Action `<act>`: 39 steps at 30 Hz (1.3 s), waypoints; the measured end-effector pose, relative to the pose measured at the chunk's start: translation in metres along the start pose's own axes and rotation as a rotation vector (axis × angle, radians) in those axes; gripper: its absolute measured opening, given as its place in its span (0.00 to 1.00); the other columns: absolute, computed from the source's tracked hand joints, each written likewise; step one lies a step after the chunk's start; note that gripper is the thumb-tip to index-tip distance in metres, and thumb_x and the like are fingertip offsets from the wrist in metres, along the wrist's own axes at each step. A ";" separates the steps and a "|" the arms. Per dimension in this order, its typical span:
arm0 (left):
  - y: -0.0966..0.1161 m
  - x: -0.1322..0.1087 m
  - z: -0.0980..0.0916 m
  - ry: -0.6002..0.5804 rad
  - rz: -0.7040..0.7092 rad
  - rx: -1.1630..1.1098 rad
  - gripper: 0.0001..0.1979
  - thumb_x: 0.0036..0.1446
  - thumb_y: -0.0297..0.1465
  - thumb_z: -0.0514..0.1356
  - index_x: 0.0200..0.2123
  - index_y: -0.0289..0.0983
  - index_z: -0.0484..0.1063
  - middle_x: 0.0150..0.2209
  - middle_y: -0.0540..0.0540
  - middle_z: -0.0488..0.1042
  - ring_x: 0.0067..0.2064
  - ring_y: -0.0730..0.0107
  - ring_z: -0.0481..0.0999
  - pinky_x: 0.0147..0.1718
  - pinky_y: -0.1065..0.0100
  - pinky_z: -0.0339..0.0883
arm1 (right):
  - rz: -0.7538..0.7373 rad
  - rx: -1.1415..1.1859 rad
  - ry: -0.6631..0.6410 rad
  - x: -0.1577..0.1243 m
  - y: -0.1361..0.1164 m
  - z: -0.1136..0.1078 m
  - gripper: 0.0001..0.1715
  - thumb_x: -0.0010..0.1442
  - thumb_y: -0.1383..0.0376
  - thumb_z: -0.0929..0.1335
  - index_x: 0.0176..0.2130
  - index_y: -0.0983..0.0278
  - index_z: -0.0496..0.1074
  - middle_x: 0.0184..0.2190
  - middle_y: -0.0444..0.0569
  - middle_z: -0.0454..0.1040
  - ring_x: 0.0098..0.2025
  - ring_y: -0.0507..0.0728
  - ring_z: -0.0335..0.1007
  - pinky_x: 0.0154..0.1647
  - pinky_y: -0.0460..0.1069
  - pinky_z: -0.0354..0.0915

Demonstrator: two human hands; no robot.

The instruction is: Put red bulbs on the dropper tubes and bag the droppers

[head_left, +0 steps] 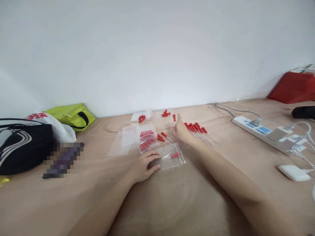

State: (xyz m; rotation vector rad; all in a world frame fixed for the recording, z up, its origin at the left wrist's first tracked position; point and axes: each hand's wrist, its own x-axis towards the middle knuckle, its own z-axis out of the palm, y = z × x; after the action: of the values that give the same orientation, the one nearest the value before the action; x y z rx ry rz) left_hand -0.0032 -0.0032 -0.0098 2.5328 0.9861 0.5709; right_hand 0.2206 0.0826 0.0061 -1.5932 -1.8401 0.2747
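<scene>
Fingers apart, my left hand rests on the near left edge of a clear zip bag. One red rubber bulb lies in that bag. My right hand is raised beyond it, beside a loose red bulb; its fingers are blurred, and whether they hold anything is unclear. To its right lie several thin droppers with red bulbs. A few more droppers lie left of it. Filled bags of red bulbs sit beyond my left hand.
Flat clear bags lie at left of the filled ones. Small piles of red bulbs lie near the wall. A power strip with cables and a white charging case are at right. A black bag and green bag stand left.
</scene>
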 end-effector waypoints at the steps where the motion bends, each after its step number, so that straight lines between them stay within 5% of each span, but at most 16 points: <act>1: 0.001 0.000 0.000 -0.001 -0.009 0.003 0.15 0.55 0.34 0.55 0.45 0.37 0.68 0.48 0.42 0.67 0.51 0.64 0.67 0.50 0.61 0.62 | 0.046 0.076 0.075 -0.007 0.007 -0.009 0.40 0.52 0.67 0.61 0.59 0.76 0.39 0.27 0.52 0.69 0.26 0.54 0.65 0.27 0.47 0.61; 5: 0.003 0.002 -0.002 -0.022 -0.026 0.016 0.15 0.54 0.35 0.55 0.45 0.38 0.67 0.49 0.42 0.67 0.51 0.63 0.66 0.50 0.59 0.61 | 0.165 0.381 0.207 -0.043 0.030 -0.032 0.41 0.53 0.66 0.60 0.60 0.68 0.35 0.25 0.44 0.65 0.22 0.52 0.63 0.24 0.47 0.62; 9: 0.003 0.004 -0.004 -0.042 -0.017 0.017 0.16 0.55 0.36 0.55 0.45 0.37 0.68 0.49 0.41 0.67 0.51 0.63 0.66 0.51 0.60 0.61 | 0.293 0.723 0.212 -0.075 0.038 -0.028 0.37 0.52 0.64 0.61 0.57 0.62 0.39 0.28 0.43 0.63 0.19 0.51 0.64 0.21 0.48 0.65; 14: 0.004 0.004 -0.004 -0.064 -0.031 0.016 0.16 0.55 0.37 0.55 0.46 0.39 0.67 0.50 0.43 0.67 0.52 0.64 0.65 0.51 0.60 0.60 | 0.385 0.957 0.244 -0.085 0.030 -0.017 0.31 0.50 0.63 0.64 0.50 0.59 0.45 0.25 0.41 0.63 0.20 0.53 0.67 0.23 0.52 0.68; 19: 0.006 0.003 -0.005 -0.070 -0.060 0.043 0.21 0.54 0.39 0.55 0.51 0.40 0.62 0.51 0.43 0.66 0.52 0.63 0.65 0.50 0.60 0.60 | 0.401 1.110 0.143 -0.089 0.020 -0.009 0.21 0.53 0.58 0.62 0.44 0.58 0.50 0.25 0.41 0.67 0.23 0.53 0.69 0.25 0.51 0.68; 26: 0.009 0.003 -0.006 -0.075 -0.097 0.045 0.23 0.54 0.40 0.55 0.52 0.39 0.60 0.52 0.43 0.65 0.54 0.62 0.63 0.52 0.58 0.59 | 0.241 0.765 -0.109 -0.097 0.023 -0.008 0.16 0.49 0.56 0.66 0.35 0.65 0.67 0.25 0.45 0.70 0.25 0.51 0.66 0.27 0.47 0.63; 34: 0.009 0.004 -0.006 -0.064 -0.079 0.049 0.23 0.54 0.40 0.56 0.52 0.39 0.61 0.52 0.43 0.65 0.53 0.62 0.65 0.51 0.59 0.60 | 0.165 0.651 -0.263 -0.097 0.022 -0.010 0.12 0.50 0.61 0.65 0.33 0.67 0.70 0.20 0.44 0.71 0.21 0.49 0.62 0.22 0.44 0.58; 39: 0.008 0.004 -0.006 -0.070 -0.077 0.058 0.23 0.54 0.41 0.55 0.52 0.39 0.61 0.52 0.43 0.66 0.53 0.62 0.64 0.51 0.59 0.60 | -0.065 0.537 -0.399 -0.094 0.017 -0.014 0.14 0.55 0.65 0.60 0.35 0.64 0.74 0.31 0.46 0.75 0.30 0.53 0.68 0.32 0.47 0.62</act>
State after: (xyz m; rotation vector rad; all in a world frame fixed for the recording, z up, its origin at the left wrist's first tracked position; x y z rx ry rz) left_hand 0.0011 -0.0052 0.0001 2.5345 1.0841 0.4343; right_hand 0.2449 -0.0052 -0.0260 -1.1548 -1.8817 1.0242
